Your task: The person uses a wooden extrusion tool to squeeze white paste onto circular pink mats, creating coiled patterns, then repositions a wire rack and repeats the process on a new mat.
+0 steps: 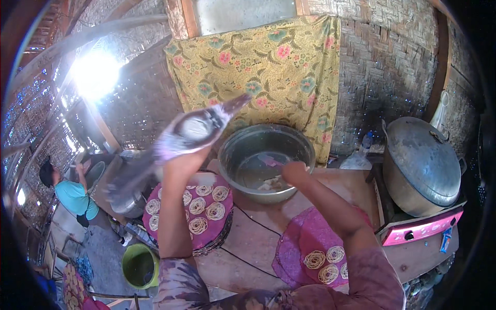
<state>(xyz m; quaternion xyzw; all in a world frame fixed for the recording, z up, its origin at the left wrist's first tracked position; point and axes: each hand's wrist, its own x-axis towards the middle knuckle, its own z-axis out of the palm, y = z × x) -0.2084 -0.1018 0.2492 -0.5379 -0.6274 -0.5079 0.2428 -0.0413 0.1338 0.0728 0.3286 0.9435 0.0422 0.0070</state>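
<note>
My L hand (185,161) grips a blurred press (173,145) w/ pale dough (196,129); my R hand (295,173) grips a scraper (269,161) in the basin (245,188). Nests (197,206) cover much of L tray (207,239), approx. four on R cloth (289,253); some dough remains: apparently midway.

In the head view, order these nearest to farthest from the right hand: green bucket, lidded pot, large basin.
1. Large basin: nearest, with the right hand at its right side.
2. Lidded pot: off to the right.
3. Green bucket: farthest, lower left.
</note>
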